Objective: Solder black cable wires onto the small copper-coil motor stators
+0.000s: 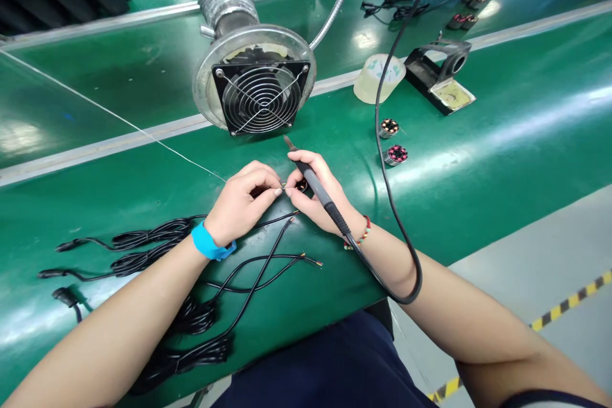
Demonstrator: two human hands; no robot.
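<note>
My right hand (320, 194) is wrapped round a soldering iron (315, 185), its tip pointing up and away toward the fan. The right thumb and a fingertip also pinch close to my left fingertips. My left hand (246, 197) is closed, with a thin solder wire (182, 154) running into it from the upper left. Partly hidden by the right fingers is a small round part with copper showing (301, 185). Just below the hands lie stripped ends of black cables (258, 277), with coloured wires showing.
A fume extractor fan (262, 99) hangs just beyond my hands. To the right are two small wound cores (396, 155), a yellowish translucent block (377, 80) and an iron stand (444, 76). The iron's cord (387, 178) loops over my right forearm. Coiled cables (148, 236) lie at left.
</note>
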